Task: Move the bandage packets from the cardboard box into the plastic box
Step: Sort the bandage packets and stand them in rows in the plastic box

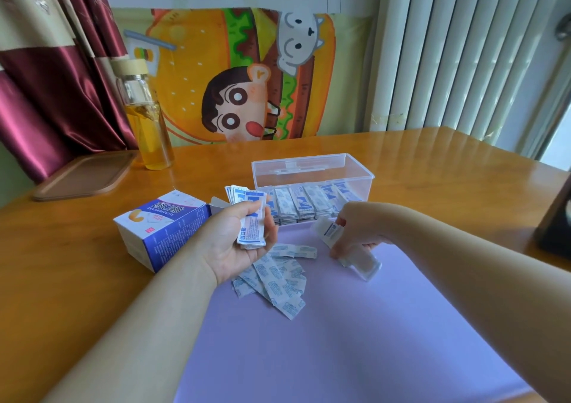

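Two hands work above the purple mat (355, 341) on a wooden table (77, 279): left hand (234, 242) grips bandage packets (251, 214), right hand (358, 226) pinches more; cardboard box (160, 229) centre-left, plastic box (355, 171) behind, bottle (148, 124) upper left.

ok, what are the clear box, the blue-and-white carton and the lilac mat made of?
Clear rectangular plastic box: rigid transparent plastic, glossy; bandage packets show through its walls.
Blue-and-white printed carton: thin cardboard, satin print; folded open flap, creased edges.
Lilac flat mat: probably soft plastic or silicone sheet, matte; exact material unclear.
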Motion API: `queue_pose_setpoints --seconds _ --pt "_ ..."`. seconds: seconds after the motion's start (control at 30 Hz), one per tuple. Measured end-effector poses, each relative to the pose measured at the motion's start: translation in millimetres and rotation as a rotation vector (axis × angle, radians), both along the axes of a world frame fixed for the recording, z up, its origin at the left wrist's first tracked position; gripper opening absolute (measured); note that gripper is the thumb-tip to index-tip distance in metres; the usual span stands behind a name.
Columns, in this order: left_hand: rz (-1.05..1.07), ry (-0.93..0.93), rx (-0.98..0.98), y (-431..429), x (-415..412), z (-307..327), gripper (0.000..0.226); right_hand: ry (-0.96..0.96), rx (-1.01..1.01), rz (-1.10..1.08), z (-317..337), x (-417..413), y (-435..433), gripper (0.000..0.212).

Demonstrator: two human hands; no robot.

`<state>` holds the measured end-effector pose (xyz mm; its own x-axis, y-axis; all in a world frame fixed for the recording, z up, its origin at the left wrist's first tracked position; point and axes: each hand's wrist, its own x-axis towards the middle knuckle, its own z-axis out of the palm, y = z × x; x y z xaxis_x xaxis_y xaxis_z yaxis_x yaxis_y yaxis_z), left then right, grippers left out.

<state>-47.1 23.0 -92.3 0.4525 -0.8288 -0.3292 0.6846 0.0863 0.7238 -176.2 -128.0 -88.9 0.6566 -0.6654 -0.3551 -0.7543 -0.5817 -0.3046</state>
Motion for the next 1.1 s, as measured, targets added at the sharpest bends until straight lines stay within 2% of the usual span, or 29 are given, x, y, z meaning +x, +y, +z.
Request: queue_pose_setpoints --seconds 0.2,0.57,0.67,0.77,0.83,0.93,1.0,1.1 --pt "0.012 -0.015 0.015 -0.1 -0.5 -2.2 0.014 0.109 -0.209 0.06 1.5 6.9 4.6 0.052" --pt "0.002 -0.038 0.026 0.3 -3.2 -1.8 0.013 0.074 -0.096 0.004 1.3 -3.6 3.7 0.048" --pt "0.001 -0.04 0.029 0.7 -4.2 -1.5 0.013 0.061 -0.118 0.05 0.8 -5.1 7.5 0.039" --pt "-0.004 -0.027 0.016 0.4 -4.6 -0.4 0.016 -0.007 -0.184 0.09 0.6 -7.3 8.9 0.017" --pt "-0.005 -0.02 0.007 0.4 -3.9 0.1 0.018 -0.119 -0.289 0.076 -0.1 -7.9 5.3 0.01" --pt "-0.001 -0.02 0.004 0.6 -3.0 -0.1 0.016 -0.24 -0.441 0.071 -4.0 -9.4 3.0 0.018" --pt "-0.004 -0.019 0.005 0.9 -3.2 -0.5 0.015 -0.237 -0.447 0.138 -9.9 -11.7 6.1 0.025" --pt "0.0 -0.018 0.005 0.2 -3.2 -0.1 0.014 -0.267 -0.406 0.167 -12.2 -17.0 12.1 0.019"
